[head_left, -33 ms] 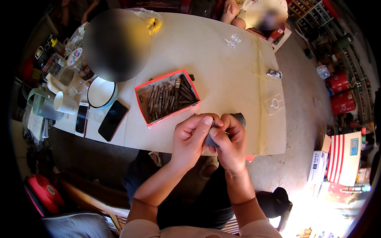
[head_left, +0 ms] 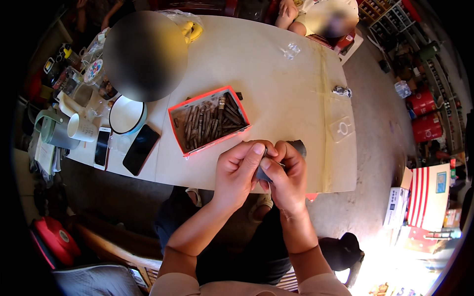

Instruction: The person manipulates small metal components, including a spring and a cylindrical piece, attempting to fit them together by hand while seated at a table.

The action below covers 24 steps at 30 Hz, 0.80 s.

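Observation:
My left hand and my right hand meet over the near edge of the table. Fingers and thumbs of both are closed, pinching a dark grey sheet that looks like sandpaper or cloth. A thin dark tip shows between the thumbs; most of what it belongs to is covered by my fingers. Just beyond my left hand lies an open red-rimmed box, holding several dark metal rods that resemble drill bits or taps. One thicker piece with a lighter collar lies among them.
Left on the table are two phones, a white bowl with a dark rim, a paper cup and a grey-green mug. Clear plastic and crumpled foil lie farther right. Another person sits across the table.

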Each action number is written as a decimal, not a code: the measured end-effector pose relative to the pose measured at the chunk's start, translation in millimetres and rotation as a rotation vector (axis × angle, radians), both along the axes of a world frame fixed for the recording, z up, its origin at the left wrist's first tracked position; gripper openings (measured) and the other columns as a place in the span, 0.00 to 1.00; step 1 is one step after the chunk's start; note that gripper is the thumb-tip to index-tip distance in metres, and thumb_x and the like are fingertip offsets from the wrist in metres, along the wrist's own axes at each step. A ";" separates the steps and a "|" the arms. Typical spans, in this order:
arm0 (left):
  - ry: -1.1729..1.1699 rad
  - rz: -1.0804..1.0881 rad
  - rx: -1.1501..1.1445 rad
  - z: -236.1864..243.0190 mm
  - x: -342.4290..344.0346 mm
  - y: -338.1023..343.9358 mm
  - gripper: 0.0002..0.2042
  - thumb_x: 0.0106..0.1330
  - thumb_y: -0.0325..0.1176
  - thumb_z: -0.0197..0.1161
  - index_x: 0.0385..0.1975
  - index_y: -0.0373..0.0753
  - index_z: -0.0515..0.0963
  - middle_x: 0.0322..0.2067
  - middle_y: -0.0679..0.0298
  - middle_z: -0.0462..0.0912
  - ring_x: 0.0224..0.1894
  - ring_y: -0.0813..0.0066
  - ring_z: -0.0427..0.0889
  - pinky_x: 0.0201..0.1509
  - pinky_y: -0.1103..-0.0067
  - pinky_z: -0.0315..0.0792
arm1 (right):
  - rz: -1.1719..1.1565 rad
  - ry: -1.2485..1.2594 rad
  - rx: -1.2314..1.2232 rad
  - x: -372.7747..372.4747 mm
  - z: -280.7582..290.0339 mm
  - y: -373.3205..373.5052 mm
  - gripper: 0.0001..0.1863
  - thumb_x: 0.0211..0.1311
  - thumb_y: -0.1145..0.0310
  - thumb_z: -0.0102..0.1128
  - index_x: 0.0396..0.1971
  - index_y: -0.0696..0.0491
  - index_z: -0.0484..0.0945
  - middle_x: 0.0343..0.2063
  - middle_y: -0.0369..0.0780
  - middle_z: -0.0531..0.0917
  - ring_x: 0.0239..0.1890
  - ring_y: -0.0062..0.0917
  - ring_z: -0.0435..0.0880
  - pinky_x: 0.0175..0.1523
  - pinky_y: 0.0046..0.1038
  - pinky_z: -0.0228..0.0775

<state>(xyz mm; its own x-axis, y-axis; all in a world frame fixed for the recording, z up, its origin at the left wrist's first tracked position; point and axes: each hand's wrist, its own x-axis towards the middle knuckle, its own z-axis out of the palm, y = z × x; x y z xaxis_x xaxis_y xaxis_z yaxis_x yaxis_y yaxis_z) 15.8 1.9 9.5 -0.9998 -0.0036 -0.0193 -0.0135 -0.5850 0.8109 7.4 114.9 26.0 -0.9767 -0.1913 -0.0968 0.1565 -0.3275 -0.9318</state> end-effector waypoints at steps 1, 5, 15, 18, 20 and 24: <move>0.002 -0.005 0.003 0.4 0.2 -0.9 0.15 0.73 0.38 0.50 0.33 0.33 0.78 0.29 0.65 0.80 0.13 0.88 0.67 0.13 0.90 0.58 | 0.046 0.041 0.039 -1.3 -0.9 2.3 0.14 0.55 0.79 0.60 0.19 0.53 0.63 0.19 0.32 0.72 0.19 0.13 0.74 0.21 0.15 0.64; -0.014 -0.005 0.017 -0.3 0.4 -1.2 0.14 0.73 0.38 0.50 0.34 0.34 0.79 0.21 0.68 0.78 0.13 0.89 0.67 0.14 0.90 0.59 | 0.067 0.073 0.061 -3.2 -1.7 3.2 0.14 0.58 0.78 0.59 0.19 0.52 0.63 0.19 0.33 0.73 0.18 0.14 0.75 0.21 0.16 0.63; -0.024 -0.001 0.030 -6.8 -0.2 -2.8 0.14 0.73 0.39 0.50 0.36 0.35 0.79 0.27 0.67 0.81 0.16 0.85 0.71 0.17 0.89 0.61 | 0.021 0.049 0.025 -2.0 -3.9 -4.6 0.13 0.57 0.78 0.60 0.20 0.52 0.64 0.19 0.33 0.73 0.19 0.14 0.74 0.22 0.16 0.65; 0.019 -0.019 -0.038 -2.9 2.1 -6.9 0.15 0.73 0.39 0.48 0.37 0.33 0.76 0.31 0.65 0.78 0.20 0.82 0.74 0.20 0.86 0.69 | 0.046 0.033 -0.058 -5.2 -1.7 -5.0 0.11 0.60 0.77 0.57 0.22 0.52 0.65 0.19 0.33 0.75 0.19 0.14 0.75 0.22 0.16 0.65; 0.046 -0.040 -0.027 -1.4 2.9 -1.3 0.15 0.74 0.39 0.47 0.39 0.33 0.76 0.30 0.65 0.78 0.21 0.81 0.74 0.22 0.85 0.70 | 0.088 0.041 -0.099 -4.7 5.1 2.0 0.08 0.62 0.75 0.56 0.25 0.52 0.67 0.20 0.35 0.78 0.19 0.15 0.77 0.23 0.16 0.65; 0.062 -0.104 0.021 4.5 -1.3 0.4 0.15 0.74 0.39 0.46 0.42 0.33 0.76 0.29 0.64 0.78 0.21 0.81 0.73 0.25 0.83 0.71 | 0.090 0.112 0.038 -7.6 6.1 10.0 0.08 0.63 0.73 0.56 0.26 0.52 0.66 0.21 0.37 0.78 0.21 0.20 0.80 0.23 0.16 0.63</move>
<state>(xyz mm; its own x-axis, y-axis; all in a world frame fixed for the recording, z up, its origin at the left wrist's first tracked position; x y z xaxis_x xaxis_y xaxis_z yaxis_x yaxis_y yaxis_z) 14.5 2.3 13.9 -0.9940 0.1002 0.0437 -0.0253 -0.5996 0.7999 -0.2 124.9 32.1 -0.9608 -0.2773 0.0035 0.0777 -0.2813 -0.9565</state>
